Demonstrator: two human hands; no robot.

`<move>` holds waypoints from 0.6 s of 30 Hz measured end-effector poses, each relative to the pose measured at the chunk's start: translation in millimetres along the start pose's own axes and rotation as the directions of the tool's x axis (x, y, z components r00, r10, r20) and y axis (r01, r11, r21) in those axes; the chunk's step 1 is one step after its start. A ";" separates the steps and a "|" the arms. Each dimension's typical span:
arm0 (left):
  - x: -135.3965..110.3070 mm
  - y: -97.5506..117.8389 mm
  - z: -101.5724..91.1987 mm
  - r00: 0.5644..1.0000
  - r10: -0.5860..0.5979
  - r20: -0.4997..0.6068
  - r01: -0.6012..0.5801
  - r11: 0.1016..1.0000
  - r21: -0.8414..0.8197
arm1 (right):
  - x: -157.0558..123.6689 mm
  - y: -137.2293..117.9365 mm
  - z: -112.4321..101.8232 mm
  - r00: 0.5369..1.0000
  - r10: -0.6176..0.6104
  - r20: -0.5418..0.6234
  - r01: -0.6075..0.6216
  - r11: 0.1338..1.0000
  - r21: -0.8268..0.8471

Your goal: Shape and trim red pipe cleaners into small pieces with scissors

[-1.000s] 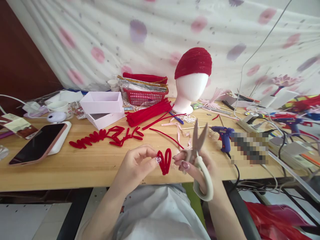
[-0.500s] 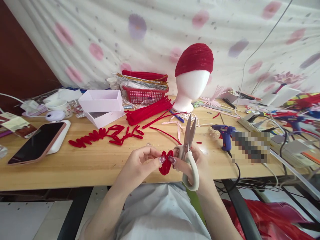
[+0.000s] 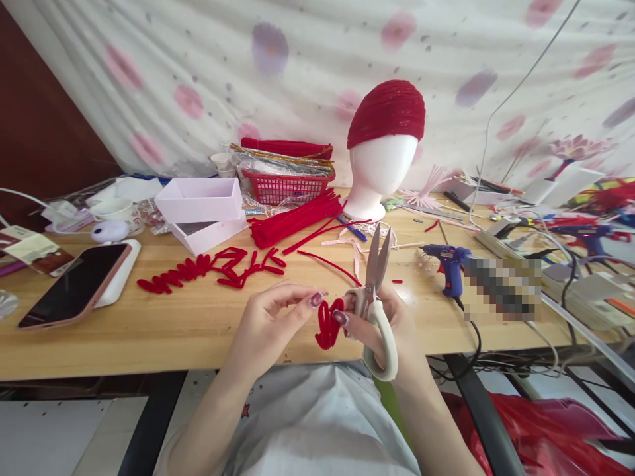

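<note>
A red pipe cleaner bent into narrow loops [image 3: 325, 330] hangs from the thumb and finger of my right hand [image 3: 397, 324]. That same hand carries scissors [image 3: 378, 264] with cream handles, blades pointing up and slightly apart. My left hand [image 3: 272, 324] is just left of and above the loops, thumb and forefinger pinched close together; whether anything is between them is hidden. Beyond the hands on the table, more bent red pipe cleaner pieces [image 3: 181, 270] lie in a row, with a single straight red pipe cleaner [image 3: 327, 264] to their right.
A white foam head [image 3: 381, 165] with a red-wrapped crown stands at the back, beside a red basket [image 3: 290, 188] and a bundle of red pipe cleaners [image 3: 297, 218]. White boxes [image 3: 198, 201] and a phone [image 3: 74, 284] are left. A blue glue gun [image 3: 450, 268] with its cord sits right.
My left thumb and finger have come off the red loops and moved slightly up and left. My right hand keeps the loops and the scissors nearly in place.
</note>
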State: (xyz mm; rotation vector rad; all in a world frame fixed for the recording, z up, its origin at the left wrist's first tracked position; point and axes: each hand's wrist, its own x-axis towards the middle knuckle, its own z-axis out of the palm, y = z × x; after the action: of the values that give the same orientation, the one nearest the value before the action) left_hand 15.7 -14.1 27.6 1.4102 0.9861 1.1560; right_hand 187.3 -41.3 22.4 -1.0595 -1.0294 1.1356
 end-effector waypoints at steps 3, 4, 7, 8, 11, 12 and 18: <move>3.6 0.2 3.2 0.999 0.008 0.041 -0.008 1.000 0.003 | -0.8 -3.0 2.0 1.000 0.006 0.031 -0.006 1.000 0.003; 4.2 -0.2 4.0 0.999 0.023 0.043 -0.023 1.000 0.003 | -1.0 -3.5 2.3 0.999 0.010 0.034 -0.010 1.000 -0.001; 5.0 -2.3 5.6 0.997 0.071 0.025 -0.071 0.997 0.009 | -1.4 -3.1 2.7 0.999 0.023 0.023 -0.023 1.000 -0.005; 5.1 -3.0 6.1 0.997 0.080 0.015 -0.080 0.997 0.017 | -1.4 -2.6 2.8 0.999 0.026 0.021 -0.026 1.000 0.001; 5.8 -3.9 7.3 0.996 0.083 -0.022 -0.081 0.995 0.053 | -1.2 -1.3 3.1 0.999 0.041 0.032 -0.041 0.999 0.007; 6.0 -3.7 7.4 0.996 0.085 -0.039 -0.082 0.994 0.072 | -0.9 -1.1 3.3 0.998 0.043 0.035 -0.043 0.999 0.005; 2.9 -2.9 1.4 0.979 0.114 -0.168 -0.098 0.990 0.097 | 1.8 -0.9 3.1 1.000 0.018 0.021 -0.018 1.000 -0.006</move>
State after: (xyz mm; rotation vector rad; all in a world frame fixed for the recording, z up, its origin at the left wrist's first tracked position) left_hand 17.7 -11.1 25.1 1.4655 1.1065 1.3463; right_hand 184.7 -39.2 24.0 -1.0653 -1.0424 1.1612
